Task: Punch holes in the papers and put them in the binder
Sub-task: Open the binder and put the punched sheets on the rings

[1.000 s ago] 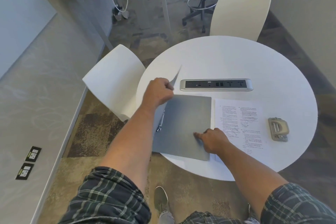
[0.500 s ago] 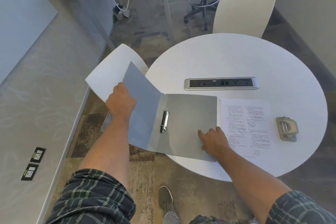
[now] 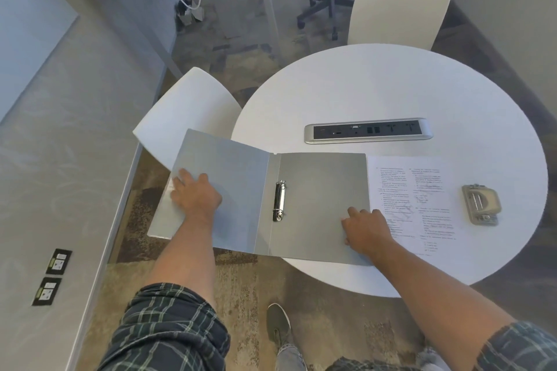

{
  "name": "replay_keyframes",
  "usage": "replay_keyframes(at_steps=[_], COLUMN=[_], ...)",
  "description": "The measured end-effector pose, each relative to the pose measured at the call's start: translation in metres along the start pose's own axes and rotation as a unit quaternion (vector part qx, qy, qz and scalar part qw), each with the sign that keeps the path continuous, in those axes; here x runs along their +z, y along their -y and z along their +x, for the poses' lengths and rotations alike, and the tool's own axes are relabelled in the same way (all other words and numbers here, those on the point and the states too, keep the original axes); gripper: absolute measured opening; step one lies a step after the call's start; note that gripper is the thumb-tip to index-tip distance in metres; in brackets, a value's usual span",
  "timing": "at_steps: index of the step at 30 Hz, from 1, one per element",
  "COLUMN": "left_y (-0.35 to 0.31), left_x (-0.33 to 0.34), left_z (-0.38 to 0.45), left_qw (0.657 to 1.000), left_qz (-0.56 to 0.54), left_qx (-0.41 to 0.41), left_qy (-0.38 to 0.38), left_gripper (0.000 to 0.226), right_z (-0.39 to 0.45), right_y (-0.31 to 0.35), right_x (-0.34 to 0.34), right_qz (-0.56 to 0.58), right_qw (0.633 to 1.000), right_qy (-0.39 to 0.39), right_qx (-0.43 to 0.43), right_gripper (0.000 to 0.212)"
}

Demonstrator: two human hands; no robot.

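Observation:
A grey ring binder [image 3: 319, 184] lies open at the left front of the round white table [image 3: 391, 84], its metal ring clip [image 3: 279, 200] near the spine. Its front cover hangs out past the table's left edge, and my left hand [image 3: 196, 197] lies flat on that cover with fingers spread. On the back cover's lower right part my right hand [image 3: 366, 230] presses down with straight fingers. Printed papers [image 3: 422, 205] lie on the table just right of the binder. A beige hole punch [image 3: 480, 204] sits to the right of the papers.
A silver power strip panel [image 3: 367, 130] is set into the table behind the binder. One white chair [image 3: 187, 111] stands under the open cover at the left, another [image 3: 401, 6] at the far side. My shoe [image 3: 278, 324] is on the carpet below the table edge.
My left hand swung the binder's front cover from nearly closed to fully open leftward and now lies flat on it. My right hand stayed on the back cover.

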State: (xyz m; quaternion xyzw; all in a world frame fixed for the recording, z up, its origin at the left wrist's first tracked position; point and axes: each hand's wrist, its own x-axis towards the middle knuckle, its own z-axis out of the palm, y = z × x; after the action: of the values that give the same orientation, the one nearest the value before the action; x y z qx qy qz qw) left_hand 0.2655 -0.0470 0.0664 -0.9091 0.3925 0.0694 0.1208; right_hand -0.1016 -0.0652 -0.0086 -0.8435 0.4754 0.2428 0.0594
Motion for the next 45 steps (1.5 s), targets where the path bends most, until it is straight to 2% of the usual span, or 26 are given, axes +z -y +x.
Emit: replay_keyframes(at_steps=[7, 12, 16, 20, 27, 34, 37, 40, 42, 45], left_y=[-0.059, -0.082, -0.083, -0.080, -0.073, -0.077, -0.080, -0.079, -0.079, -0.077], left_x=[0.045, 0.065, 0.078, 0.088, 0.098, 0.099, 0.097, 0.097, 0.097, 0.095], left_z=[-0.044, -0.068, -0.072, -0.076, -0.070, -0.074, -0.077, -0.077, -0.075, -0.073], left_qw=[0.983, 0.965, 0.961, 0.963, 0.949, 0.952, 0.955, 0.956, 0.955, 0.951], left_qz=[-0.094, -0.125, -0.127, -0.133, -0.181, -0.185, -0.172, -0.164, -0.167, -0.185], left_qx=[0.069, 0.123, 0.131, 0.140, 0.154, 0.152, 0.153, 0.155, 0.154, 0.158], left_qy=[0.141, 0.194, 0.207, 0.186, 0.208, 0.192, 0.188, 0.189, 0.192, 0.192], left_gripper=[0.071, 0.081, 0.088, 0.091, 0.091, 0.090, 0.090, 0.089, 0.088, 0.084], right_z=[0.005, 0.006, 0.004, 0.000, 0.004, 0.007, 0.012, 0.019, 0.026, 0.031], right_y=[-0.001, -0.004, -0.007, -0.009, -0.008, -0.001, 0.018, 0.040, 0.054, 0.072], right_x=[-0.004, -0.005, 0.000, 0.002, -0.005, -0.014, -0.025, -0.030, -0.030, -0.037], right_qz=[0.014, 0.043, 0.073, 0.119, 0.110, 0.111, 0.108, 0.088, 0.121, 0.170], right_qw=[0.999, 0.999, 0.997, 0.993, 0.994, 0.992, 0.993, 0.995, 0.989, 0.976], right_qy=[0.004, 0.010, 0.013, 0.013, -0.004, 0.009, 0.009, -0.037, -0.059, -0.053], right_qx=[-0.039, -0.028, -0.022, -0.007, 0.017, 0.053, 0.056, 0.012, -0.053, -0.123], right_gripper=[0.045, 0.052, 0.063, 0.078, 0.093, 0.087, 0.072, 0.057, 0.064, 0.082])
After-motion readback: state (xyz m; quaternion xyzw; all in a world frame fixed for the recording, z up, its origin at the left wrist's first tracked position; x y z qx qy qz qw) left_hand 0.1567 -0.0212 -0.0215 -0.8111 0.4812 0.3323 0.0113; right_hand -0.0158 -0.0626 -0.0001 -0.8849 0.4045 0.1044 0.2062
